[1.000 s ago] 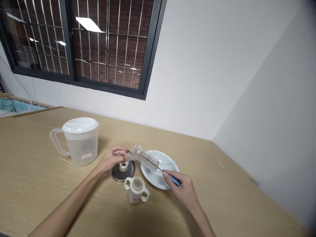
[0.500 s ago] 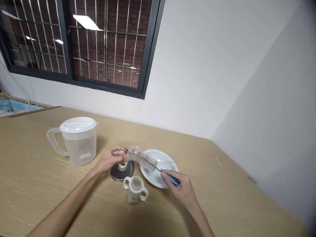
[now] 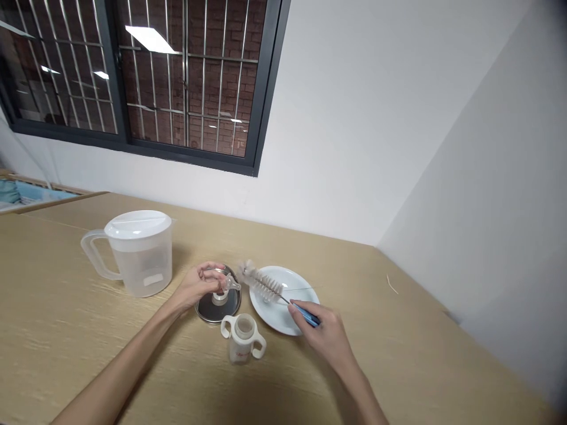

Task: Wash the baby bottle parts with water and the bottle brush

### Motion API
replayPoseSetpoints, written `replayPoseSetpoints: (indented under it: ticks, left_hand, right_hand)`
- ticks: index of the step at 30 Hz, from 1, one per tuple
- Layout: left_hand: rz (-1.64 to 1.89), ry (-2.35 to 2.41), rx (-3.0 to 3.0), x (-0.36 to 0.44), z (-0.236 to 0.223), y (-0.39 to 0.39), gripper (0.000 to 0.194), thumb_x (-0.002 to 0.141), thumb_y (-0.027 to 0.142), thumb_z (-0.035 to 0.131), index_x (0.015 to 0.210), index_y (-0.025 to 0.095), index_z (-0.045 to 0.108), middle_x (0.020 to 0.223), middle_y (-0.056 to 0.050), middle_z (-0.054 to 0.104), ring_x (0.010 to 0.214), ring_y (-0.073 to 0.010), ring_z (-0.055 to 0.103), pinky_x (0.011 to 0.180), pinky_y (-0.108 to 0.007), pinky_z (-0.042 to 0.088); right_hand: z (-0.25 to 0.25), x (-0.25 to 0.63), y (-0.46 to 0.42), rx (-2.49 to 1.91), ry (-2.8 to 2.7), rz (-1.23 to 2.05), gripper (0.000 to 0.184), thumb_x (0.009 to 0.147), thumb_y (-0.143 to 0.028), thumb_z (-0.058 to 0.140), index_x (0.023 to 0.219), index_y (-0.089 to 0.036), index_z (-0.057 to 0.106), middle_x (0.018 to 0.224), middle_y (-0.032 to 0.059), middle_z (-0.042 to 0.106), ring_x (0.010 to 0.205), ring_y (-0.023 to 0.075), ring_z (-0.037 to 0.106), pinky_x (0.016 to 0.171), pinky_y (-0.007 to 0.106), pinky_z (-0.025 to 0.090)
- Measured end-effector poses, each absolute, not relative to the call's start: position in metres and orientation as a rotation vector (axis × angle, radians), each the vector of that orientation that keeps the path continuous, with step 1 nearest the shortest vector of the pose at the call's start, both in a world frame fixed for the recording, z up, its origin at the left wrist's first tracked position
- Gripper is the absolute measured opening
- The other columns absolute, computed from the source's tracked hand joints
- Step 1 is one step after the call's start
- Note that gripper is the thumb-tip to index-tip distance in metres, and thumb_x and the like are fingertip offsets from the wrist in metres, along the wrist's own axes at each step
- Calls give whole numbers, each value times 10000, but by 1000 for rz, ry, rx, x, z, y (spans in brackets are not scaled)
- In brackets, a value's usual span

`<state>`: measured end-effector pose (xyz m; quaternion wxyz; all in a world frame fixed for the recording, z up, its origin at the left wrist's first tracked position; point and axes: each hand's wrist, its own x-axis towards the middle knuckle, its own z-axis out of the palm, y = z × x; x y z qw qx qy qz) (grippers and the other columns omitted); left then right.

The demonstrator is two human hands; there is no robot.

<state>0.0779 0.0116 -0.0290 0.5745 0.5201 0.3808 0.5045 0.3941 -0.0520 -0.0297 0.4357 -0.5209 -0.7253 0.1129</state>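
My left hand (image 3: 201, 281) pinches a clear bottle nipple (image 3: 231, 284), its tip pointing right, above a dark round metal lid or tray (image 3: 208, 308). On that metal piece sits a white ring (image 3: 220, 297), partly covered by the hand. My right hand (image 3: 322, 327) is closed around the blue handle of a bottle brush (image 3: 268, 284). The white bristles hang over a white plate (image 3: 283, 321), and the brush head is just right of the nipple, apart from it. Nearer to me, an uncapped baby bottle (image 3: 241, 348) with two white handles stands upright.
A translucent pitcher (image 3: 148, 265) with a white lid stands at the left, its handle toward the left. A thin pale strip (image 3: 392, 284) lies on the wooden table (image 3: 420, 354) at the right. Behind are a white wall and a barred window (image 3: 190, 77).
The brush head has drawn slightly up and right, away from the nipple, which now shows uncovered in my left hand. My left hand has hardly moved.
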Motion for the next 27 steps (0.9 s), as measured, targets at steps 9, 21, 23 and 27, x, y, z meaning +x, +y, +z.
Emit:
replayPoseSetpoints:
  ticks: [9, 21, 23, 27]
  left_hand:
    - [1209, 913, 1179, 78, -29, 13, 582, 563, 293, 905, 1031, 140, 595, 810, -42, 727, 697, -177, 692, 676, -289, 541]
    - [1198, 864, 1178, 79, -27, 11, 615, 571, 314, 904, 1072, 140, 593, 861, -69, 730, 749, -187, 696, 697, -303, 551]
    - [1205, 880, 1171, 78, -27, 11, 614, 569, 300, 905, 1070, 134, 591, 871, -73, 726, 760, -190, 698, 706, -309, 556]
    - [1200, 884, 1176, 78, -26, 11, 609, 565, 299, 905, 1059, 132, 589, 891, -89, 730, 776, -210, 706, 721, -335, 567]
  right_hand:
    - [-20, 392, -58, -1255, -1717, 405, 317, 844, -479, 634, 889, -211, 797, 931, 78, 774, 816, 266, 743, 731, 324, 608]
    - [-24, 393, -54, -1313, -1678, 362, 334, 846, -496, 630, 902, -209, 791, 947, 74, 773, 828, 260, 740, 737, 314, 598]
    - [-22, 392, -56, -1307, -1661, 370, 339, 846, -498, 631, 911, -206, 791, 955, 77, 772, 841, 262, 740, 751, 318, 597]
    - [-18, 389, -60, -1281, -1722, 412, 333, 853, -501, 621, 893, -220, 795, 926, 58, 777, 815, 252, 739, 730, 300, 595]
